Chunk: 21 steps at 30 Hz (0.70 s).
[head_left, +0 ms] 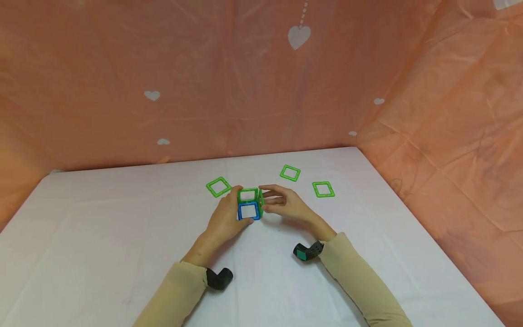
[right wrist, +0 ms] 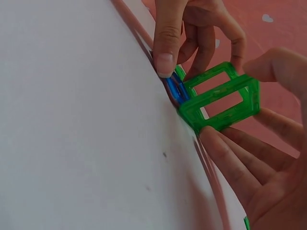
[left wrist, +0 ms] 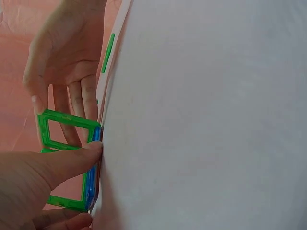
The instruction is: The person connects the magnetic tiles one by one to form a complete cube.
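Note:
Small square frame tiles of see-through plastic stand joined between my two hands. A blue square tile (head_left: 249, 204) lies low at the front, with a green square tile (head_left: 248, 189) behind it. Along their right side rises another green square tile (right wrist: 216, 93), upright on its edge. My left hand (head_left: 224, 219) grips the joined tiles from the left, its thumb over the near edge of the blue one and its fingers at the far side. The right hand (head_left: 292, 204) pinches the right green tile, thumb at one edge and fingertips at another.
Three loose green tiles lie flat on the white table: one (head_left: 214, 181) just beyond my left hand, one (head_left: 290, 166) farther back, one (head_left: 323, 183) to the right. An orange cloth (head_left: 229, 91) with white hearts hangs behind. Black wrist cameras (head_left: 220, 279) sit at both sleeves.

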Tool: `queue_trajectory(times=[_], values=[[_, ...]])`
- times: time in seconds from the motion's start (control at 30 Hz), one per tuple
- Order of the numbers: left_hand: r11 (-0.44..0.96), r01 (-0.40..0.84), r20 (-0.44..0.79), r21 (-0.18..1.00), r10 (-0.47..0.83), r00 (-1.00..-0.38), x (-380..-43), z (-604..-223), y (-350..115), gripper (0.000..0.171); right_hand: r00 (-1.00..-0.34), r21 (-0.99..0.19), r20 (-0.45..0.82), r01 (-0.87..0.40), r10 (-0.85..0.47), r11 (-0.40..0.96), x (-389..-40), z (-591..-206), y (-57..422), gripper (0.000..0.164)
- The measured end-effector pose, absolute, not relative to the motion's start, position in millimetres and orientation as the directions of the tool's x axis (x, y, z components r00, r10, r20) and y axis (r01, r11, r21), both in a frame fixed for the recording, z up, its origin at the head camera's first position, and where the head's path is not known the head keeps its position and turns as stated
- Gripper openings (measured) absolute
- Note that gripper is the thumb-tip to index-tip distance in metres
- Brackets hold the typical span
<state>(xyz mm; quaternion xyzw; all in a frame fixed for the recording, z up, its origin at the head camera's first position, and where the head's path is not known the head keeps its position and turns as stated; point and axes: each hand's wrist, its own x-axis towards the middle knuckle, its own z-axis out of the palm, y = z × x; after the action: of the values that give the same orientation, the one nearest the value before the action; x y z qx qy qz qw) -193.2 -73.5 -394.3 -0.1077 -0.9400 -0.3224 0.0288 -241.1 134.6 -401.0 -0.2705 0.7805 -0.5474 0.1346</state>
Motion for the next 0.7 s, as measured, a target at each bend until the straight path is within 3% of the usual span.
queue_trajectory(times=[0.7], values=[[0.754, 0.247, 0.104, 0.609, 0.233, -0.967, -187.0, -390.1, -80.2, 0.083, -0.817, -0.912, 0.090, -0.297, -0.570, 0.282, -240.4, -400.4, 132.7, 0.052]])
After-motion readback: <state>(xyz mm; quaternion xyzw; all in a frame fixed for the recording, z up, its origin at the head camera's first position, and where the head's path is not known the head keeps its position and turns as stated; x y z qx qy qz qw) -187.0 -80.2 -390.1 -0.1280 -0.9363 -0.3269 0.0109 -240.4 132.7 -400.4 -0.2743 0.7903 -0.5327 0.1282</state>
